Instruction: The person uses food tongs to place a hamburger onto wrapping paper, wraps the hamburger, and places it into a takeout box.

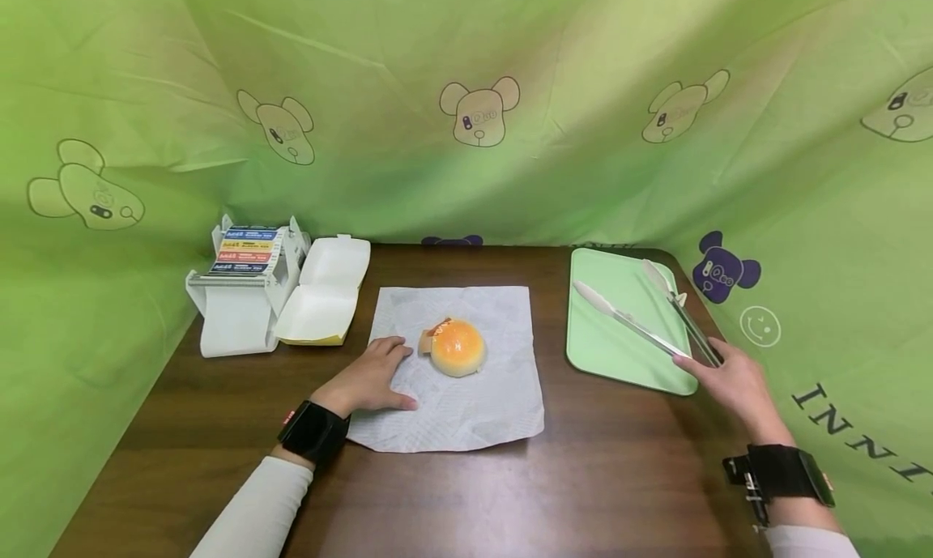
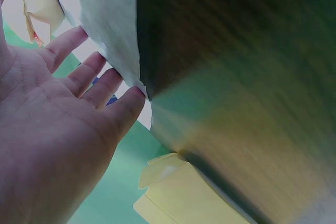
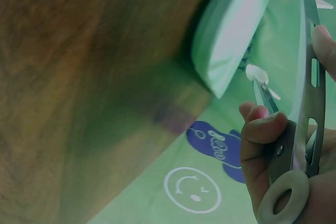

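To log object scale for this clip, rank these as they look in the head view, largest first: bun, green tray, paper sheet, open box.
1. Paper sheet
2. Green tray
3. Open box
4. Bun

The box stands farther back than the bun, yet looks larger.

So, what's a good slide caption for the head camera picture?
Left hand at the edge of white paper bearing a bun; right hand holding tongs over a green tray.
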The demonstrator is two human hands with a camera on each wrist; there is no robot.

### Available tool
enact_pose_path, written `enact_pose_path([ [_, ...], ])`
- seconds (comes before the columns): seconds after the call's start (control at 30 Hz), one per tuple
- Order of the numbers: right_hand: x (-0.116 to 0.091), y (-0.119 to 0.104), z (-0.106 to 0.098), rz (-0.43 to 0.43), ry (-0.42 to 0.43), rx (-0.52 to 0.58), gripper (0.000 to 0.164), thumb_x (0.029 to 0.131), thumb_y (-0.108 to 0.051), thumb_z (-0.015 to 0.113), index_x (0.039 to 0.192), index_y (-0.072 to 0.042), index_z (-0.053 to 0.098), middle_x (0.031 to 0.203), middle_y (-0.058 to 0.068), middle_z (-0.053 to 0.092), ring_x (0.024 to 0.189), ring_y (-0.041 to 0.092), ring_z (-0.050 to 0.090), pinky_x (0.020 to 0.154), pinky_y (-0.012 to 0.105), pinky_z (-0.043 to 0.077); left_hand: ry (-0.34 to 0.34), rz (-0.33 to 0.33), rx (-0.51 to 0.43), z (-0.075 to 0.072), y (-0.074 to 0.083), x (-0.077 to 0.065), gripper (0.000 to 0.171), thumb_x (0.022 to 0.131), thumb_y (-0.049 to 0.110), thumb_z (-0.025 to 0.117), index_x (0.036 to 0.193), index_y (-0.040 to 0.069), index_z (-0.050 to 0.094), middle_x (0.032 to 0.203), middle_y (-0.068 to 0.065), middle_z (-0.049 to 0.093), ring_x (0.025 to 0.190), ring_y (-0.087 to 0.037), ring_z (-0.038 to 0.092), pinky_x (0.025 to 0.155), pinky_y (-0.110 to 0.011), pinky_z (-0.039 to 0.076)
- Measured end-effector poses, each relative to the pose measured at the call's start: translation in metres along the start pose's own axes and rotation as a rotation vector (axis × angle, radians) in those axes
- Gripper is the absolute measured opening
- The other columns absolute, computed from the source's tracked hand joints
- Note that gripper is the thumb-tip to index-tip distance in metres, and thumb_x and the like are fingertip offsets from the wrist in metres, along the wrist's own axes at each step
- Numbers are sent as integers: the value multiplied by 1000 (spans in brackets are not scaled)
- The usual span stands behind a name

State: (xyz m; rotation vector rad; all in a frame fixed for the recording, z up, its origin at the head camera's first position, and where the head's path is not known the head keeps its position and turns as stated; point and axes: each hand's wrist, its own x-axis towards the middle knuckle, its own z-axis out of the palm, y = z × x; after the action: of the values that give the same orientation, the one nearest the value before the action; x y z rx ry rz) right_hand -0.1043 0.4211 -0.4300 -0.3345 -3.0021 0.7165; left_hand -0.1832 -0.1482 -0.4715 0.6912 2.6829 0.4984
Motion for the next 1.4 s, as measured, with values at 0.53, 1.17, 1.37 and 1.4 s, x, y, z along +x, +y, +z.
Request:
enact_pose_path([
  [0.53, 9, 16, 11, -1, 0, -17, 88, 92, -55, 68, 140, 15, 44, 125, 44, 53, 105, 57, 56, 81, 63, 46, -8, -2, -2, -1, 3, -2, 98, 77, 57, 83, 150, 5, 44, 160, -19, 31, 148, -37, 25, 116, -52, 34],
  [1.17, 16, 29, 22, -79, -30, -69, 75, 92, -50, 71, 120, 18, 53, 111, 44, 57, 100, 57, 56, 82, 64, 46, -11, 5, -3, -3, 3, 0, 97, 78, 57, 82, 150, 5, 44, 160, -19, 30, 149, -37, 25, 117, -52, 33],
  [1.37, 16, 28, 23, -42, -71, -64, 87, 93, -52, 68, 132, 22, 43, 122, 50, 47, 111, 62, 47, 90, 70, 41, -13, 6, -8, -4, 2, -1, 98, 78, 57, 82, 150, 4, 44, 160, -19, 30, 149, -37, 25, 117, -52, 32],
  [1.4, 16, 28, 22, -31, -86, -64, 91, 93, -53, 67, 136, 23, 39, 126, 51, 43, 114, 64, 44, 93, 71, 39, -13, 6, -8, -4, 2, -1, 98, 78, 57, 82, 150, 3, 44, 160, -19, 30, 149, -37, 25, 117, -52, 32],
])
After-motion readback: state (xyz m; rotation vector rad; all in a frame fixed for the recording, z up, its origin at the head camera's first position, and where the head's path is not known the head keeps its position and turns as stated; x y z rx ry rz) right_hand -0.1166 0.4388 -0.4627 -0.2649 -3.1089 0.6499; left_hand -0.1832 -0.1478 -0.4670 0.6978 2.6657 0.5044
